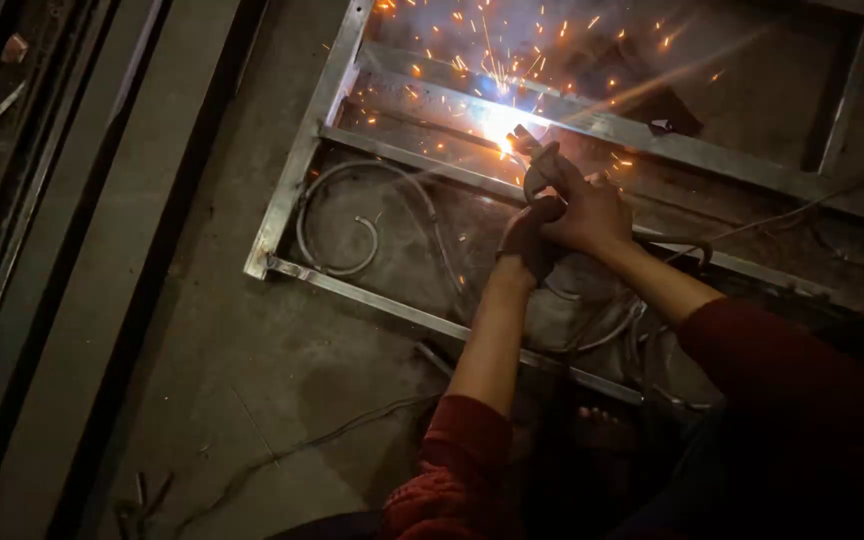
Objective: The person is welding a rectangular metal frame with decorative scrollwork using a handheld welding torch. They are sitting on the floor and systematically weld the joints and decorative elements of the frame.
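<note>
A steel frame of flat bars lies on the concrete floor, with curled scroll rods inside it. My right hand grips a welding electrode holder whose tip burns bright white against a crossbar, throwing orange sparks upward. My left hand is wrapped under the right one, clasped around the same holder. Both forearms come up from red sleeves at the bottom of the view.
Long dark metal bars lie parallel along the left side. A thin cable trails over the floor at lower centre, another cable runs off to the right. Small metal scraps sit near the bottom left.
</note>
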